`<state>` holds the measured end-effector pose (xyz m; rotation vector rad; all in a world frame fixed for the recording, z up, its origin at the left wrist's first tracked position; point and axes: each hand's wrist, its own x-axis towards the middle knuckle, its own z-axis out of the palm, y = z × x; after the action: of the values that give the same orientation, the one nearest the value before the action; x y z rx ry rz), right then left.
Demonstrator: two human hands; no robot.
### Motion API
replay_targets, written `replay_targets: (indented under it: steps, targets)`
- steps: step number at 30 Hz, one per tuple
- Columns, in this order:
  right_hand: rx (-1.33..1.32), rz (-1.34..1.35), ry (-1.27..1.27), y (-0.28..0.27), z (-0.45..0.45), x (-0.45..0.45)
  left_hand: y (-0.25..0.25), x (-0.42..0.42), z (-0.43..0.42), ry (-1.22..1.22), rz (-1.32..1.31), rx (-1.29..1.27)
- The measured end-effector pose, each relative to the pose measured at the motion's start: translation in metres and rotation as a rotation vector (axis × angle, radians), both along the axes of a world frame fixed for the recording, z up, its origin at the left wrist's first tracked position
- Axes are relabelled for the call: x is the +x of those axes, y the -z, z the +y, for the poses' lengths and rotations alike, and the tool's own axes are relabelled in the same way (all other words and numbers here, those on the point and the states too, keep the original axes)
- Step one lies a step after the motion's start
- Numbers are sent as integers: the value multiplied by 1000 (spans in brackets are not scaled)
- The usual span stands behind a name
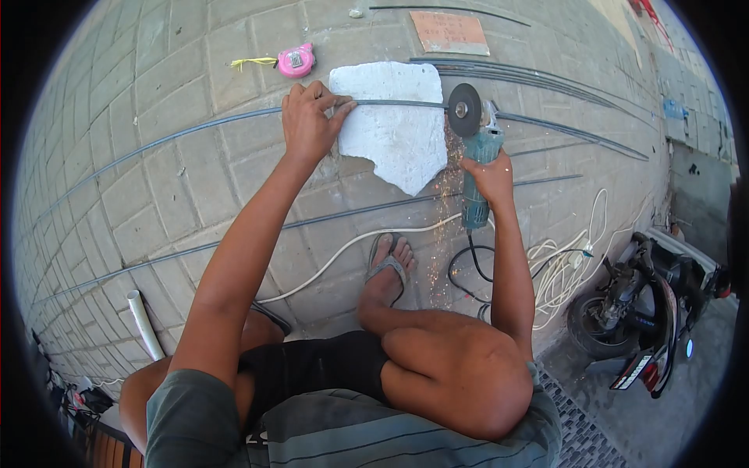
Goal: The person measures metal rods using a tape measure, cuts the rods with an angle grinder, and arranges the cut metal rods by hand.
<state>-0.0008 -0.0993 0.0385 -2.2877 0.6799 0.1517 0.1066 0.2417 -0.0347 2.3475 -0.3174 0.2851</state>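
Note:
My right hand (491, 178) is wrapped round the body of a green angle grinder (476, 195). The grinder's dark cutting disc (465, 110) meets a long thin metal rod (402, 103) just past the right edge of a white slab (390, 144). Orange sparks (443, 226) stream down from the disc toward my foot. My left hand (310, 117) pinches the rod at the slab's left edge and holds it across the slab. Up and left of that hand lies a pink tape measure (296, 61) with a yellow strap.
More metal rods (538, 78) lie along the brick paving, some near my sandalled foot (390, 261). A cardboard piece (449, 33) with writing is at the top. Coiled cream cable (558, 269) lies at right, near a parked motorbike (644, 312). A pale pipe (145, 324) is at left.

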Motion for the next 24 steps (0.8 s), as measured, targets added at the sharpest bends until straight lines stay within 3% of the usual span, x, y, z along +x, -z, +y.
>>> replay_targets:
  steps: [24]
  targets:
    - [32,-22,-1,8,-5,-3,1,0,1,-4,17,19]
